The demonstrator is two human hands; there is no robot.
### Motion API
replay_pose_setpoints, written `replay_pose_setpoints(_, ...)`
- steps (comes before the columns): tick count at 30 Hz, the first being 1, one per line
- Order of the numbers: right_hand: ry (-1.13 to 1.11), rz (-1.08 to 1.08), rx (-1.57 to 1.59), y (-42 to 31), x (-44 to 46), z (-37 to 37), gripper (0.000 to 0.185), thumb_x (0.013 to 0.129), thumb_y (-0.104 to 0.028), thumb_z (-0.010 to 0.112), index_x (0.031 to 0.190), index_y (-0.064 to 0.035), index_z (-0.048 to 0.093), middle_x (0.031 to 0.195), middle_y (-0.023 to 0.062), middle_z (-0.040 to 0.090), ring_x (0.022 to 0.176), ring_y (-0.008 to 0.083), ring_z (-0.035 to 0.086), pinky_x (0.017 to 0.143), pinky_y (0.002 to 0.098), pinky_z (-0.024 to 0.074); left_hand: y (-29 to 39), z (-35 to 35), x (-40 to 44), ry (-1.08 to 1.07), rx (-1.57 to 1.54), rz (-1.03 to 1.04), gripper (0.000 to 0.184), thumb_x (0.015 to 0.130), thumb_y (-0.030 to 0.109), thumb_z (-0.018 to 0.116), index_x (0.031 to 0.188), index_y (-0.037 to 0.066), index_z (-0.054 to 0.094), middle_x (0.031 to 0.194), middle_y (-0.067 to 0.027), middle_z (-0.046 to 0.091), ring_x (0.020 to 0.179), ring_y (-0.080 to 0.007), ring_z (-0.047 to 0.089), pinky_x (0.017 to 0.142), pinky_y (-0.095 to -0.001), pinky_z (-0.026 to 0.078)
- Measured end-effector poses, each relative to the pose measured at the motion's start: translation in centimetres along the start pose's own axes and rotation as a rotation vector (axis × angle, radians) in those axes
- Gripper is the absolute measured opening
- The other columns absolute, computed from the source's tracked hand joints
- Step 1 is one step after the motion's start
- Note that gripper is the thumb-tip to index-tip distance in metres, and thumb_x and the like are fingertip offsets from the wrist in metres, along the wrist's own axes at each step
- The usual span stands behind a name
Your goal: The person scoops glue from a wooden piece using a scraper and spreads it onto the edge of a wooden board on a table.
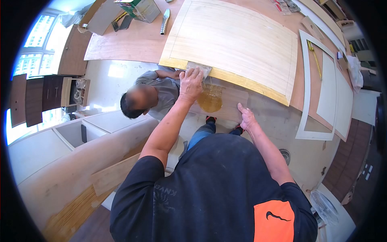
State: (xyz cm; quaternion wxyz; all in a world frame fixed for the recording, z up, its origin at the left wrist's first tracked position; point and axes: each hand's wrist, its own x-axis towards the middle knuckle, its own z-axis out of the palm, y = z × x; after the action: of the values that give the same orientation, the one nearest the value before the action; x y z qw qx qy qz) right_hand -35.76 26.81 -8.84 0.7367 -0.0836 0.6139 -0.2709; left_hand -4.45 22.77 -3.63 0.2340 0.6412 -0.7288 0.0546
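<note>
My left hand (191, 84) is closed on a flat, greyish translucent spreader (203, 69), pressed at the near edge of a large pale wood panel (234, 34). Yellow glue (252, 84) coats a strip along that edge. Below it is a thin wooden board (231, 105) bearing a puddle of amber glue (210, 99). My right hand (247, 117) grips the board's right end, thumb on top and the other fingers mostly hidden.
Close on the left, a person in a grey shirt (167, 88) bends beside the workbench (121, 46). A putty knife (165, 21) and a carton (139, 9) lie on the bench. To the right are a white frame (302, 88) and a yellow tape measure (315, 58). Cabinets (80, 137) stand at lower left.
</note>
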Motion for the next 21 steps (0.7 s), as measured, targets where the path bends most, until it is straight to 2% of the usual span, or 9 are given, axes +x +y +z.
replay_pose_setpoints(3,-0.116,0.017,-0.006,0.6,2.1,-1.2,0.133,0.076,-0.041,0.092,0.163,-0.0013,-0.001,0.167,0.0218,0.023,0.152,0.0362,0.025,0.12,0.0617,0.0251,0.1,0.4,-1.1,-0.028,0.008,0.001,0.041,0.08,0.01,0.065,0.121,0.004,0.068,0.132,-0.0119,0.067,0.121,-0.0274,0.058,0.096,-0.0506,0.039)
replay_pose_setpoints(7,-0.018,-0.009,-0.001,0.2,0.6,-0.2,0.132,0.076,-0.042,0.092,0.163,-0.0013,0.001,0.167,0.0216,0.022,0.153,0.0359,0.023,0.12,0.0619,0.0238,0.4,-0.1,-1.7,-0.033,0.05,0.0,0.041,0.078,0.011,0.064,0.119,0.006,0.069,0.133,-0.0086,0.067,0.12,-0.0255,0.058,0.098,-0.0475,0.04)
replay_pose_setpoints(12,-0.03,-0.004,-0.023,0.4,1.4,-0.3,0.133,0.077,-0.041,0.092,0.163,0.0,-0.001,0.166,0.0212,0.024,0.151,0.0358,0.028,0.119,0.0611,0.0272,0.3,0.6,-0.6,-0.042,0.022,-0.006,0.04,0.081,0.012,0.063,0.12,0.004,0.069,0.134,-0.0108,0.066,0.123,-0.0268,0.057,0.097,-0.0502,0.04)
replay_pose_setpoints(18,-0.034,-0.011,-0.008,-0.5,-0.5,1.0,0.102,0.08,-0.036,0.09,0.155,-0.0008,0.03,0.149,0.0183,0.049,0.138,0.0336,0.046,0.112,0.0567,0.0416,0.7,-1.5,-0.8,-0.013,0.018,-0.038,0.038,0.081,0.012,0.063,0.119,0.004,0.069,0.134,-0.0131,0.066,0.123,-0.0274,0.057,0.097,-0.0514,0.04)
replay_pose_setpoints(21,-0.111,-0.025,0.015,-0.8,-0.9,0.9,0.087,0.082,-0.033,0.089,0.148,-0.002,0.04,0.14,0.0165,0.057,0.131,0.0327,0.053,0.109,0.0549,0.0451,1.0,-2.5,-1.5,-0.008,0.019,-0.045,0.04,0.08,0.012,0.064,0.118,0.004,0.069,0.132,-0.014,0.067,0.121,-0.0278,0.058,0.097,-0.051,0.04)
